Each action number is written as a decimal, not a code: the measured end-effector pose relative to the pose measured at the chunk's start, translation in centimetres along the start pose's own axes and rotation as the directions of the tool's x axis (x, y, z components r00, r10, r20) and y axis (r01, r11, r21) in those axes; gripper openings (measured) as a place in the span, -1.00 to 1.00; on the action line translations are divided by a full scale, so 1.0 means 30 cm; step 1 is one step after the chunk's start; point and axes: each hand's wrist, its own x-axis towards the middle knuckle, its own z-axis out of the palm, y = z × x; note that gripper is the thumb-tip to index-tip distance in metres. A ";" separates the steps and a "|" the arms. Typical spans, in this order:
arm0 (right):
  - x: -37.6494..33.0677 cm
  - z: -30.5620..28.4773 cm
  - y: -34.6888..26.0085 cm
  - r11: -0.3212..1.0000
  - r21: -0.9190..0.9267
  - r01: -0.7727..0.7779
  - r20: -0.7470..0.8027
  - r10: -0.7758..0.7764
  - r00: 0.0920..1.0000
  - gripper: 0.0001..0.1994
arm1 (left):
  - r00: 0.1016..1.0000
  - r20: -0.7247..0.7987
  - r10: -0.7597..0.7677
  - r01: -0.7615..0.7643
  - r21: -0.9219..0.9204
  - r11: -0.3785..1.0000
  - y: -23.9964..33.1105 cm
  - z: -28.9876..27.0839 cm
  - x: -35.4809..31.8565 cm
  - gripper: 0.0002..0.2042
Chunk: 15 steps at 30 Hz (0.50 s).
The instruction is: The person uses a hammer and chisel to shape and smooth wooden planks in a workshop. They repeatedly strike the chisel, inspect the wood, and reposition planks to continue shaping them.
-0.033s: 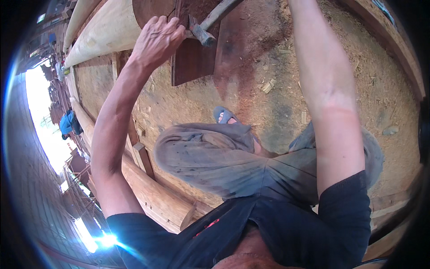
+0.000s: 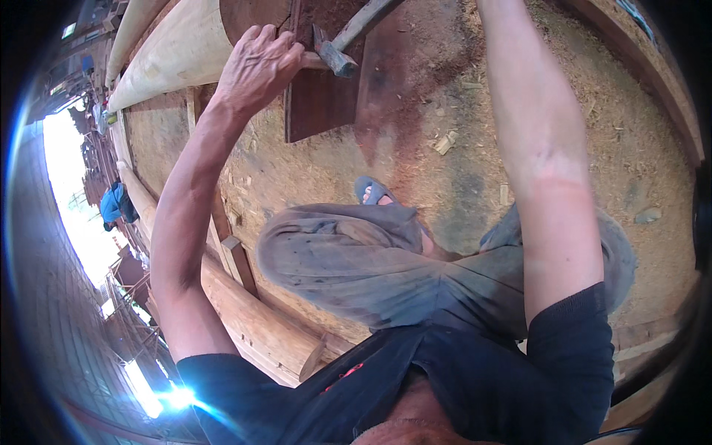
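Note:
My left hand is closed around a short pale wooden handle near the top of the view. The tool's working end is hidden, so its kind does not show. A hammer has its metal head at the free end of that handle; whether they touch I cannot tell. Its shaft runs up to the right, past the top edge. Behind them stands a dark reddish-brown board, beside the round cut end of a log. My right forearm reaches out of the top edge, which hides the hand.
Peeled pale logs lie at the upper left, and another log lies left of my legs. Wood chips and sawdust cover the ground. A timber edge curves along the right. A person in blue is far left.
My left hand has shifted very slightly left, and a little more of the pale handle shows beside the hammer head. The hammer has hardly moved.

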 end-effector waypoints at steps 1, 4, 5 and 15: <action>-0.009 -0.003 -0.005 0.999 -0.011 0.043 0.008 -0.043 0.999 -0.68 | 1.000 0.013 -0.010 0.010 0.013 1.000 -0.011 -0.001 -0.006 -0.77; -0.009 -0.011 -0.012 1.000 0.011 0.012 -0.036 -0.011 0.999 -0.65 | 0.998 0.021 0.066 -0.063 -0.124 0.990 -0.039 0.014 -0.011 -0.77; 0.002 -0.013 -0.018 1.000 0.028 -0.012 -0.061 0.014 0.998 -0.64 | 0.993 -0.068 0.094 -0.101 -0.117 0.988 -0.045 0.022 -0.007 -0.84; -0.069 0.015 -0.038 0.999 -0.041 0.031 -0.024 -0.032 0.999 -0.67 | 0.999 -0.011 -0.030 0.029 -0.108 0.994 0.008 0.044 -0.020 -0.86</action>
